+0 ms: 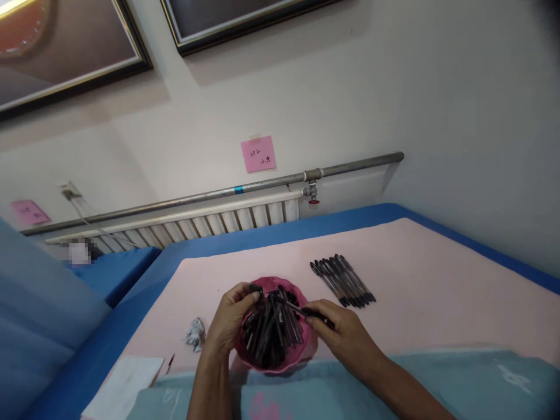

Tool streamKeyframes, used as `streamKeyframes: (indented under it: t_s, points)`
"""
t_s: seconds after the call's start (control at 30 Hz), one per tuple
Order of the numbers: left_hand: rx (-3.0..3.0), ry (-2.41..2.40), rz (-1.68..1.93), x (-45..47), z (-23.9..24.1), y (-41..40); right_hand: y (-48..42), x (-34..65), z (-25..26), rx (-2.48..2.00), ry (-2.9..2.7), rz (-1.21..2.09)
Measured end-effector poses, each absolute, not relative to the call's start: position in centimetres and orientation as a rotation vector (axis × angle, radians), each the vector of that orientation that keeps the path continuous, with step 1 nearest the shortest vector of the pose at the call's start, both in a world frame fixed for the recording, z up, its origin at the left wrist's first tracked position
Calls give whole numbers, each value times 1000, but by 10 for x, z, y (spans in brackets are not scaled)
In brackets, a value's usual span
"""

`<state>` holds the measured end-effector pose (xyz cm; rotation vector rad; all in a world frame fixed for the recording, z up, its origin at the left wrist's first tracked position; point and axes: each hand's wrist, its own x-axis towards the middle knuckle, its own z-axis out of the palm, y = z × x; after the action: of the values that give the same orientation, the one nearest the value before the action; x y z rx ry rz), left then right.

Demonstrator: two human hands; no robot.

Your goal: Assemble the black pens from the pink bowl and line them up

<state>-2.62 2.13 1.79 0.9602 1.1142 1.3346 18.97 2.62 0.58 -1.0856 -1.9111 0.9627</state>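
A pink scalloped basket (301,351) full of black pens (273,332) stands in front of me. Over its right rim, my right hand (341,329) grips a black pen (289,304) whose thin end points left across the basket. At the basket's upper left edge, my left hand (228,315) pinches a small black piece (258,290) that looks like a pen cap; the fingers partly hide it. To the right of the basket, several black pens (343,281) lie side by side in a slanted row on the pink tabletop cover.
A crumpled grey-white wad (195,335), a thin dark pen-like piece (170,363) and a white sheet (126,382) lie at the left. Teal cloth (446,379) runs along the near edge. Behind the table are a radiator (227,223) and a pipe (271,184).
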Motion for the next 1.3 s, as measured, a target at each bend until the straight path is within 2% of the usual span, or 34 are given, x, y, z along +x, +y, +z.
streamKeyframes:
  t_s: [0.67, 1.07, 1.3]
  points:
    - [1168, 1270, 1133, -26, 18, 20, 27, 193, 0, -1112, -2062, 818]
    - [1138, 1302, 1101, -25, 17, 21, 22, 192, -4, -1050, -2250, 399]
    - [1099, 1262, 1144, -22, 15, 22, 23, 192, -3, -1072, -2179, 596]
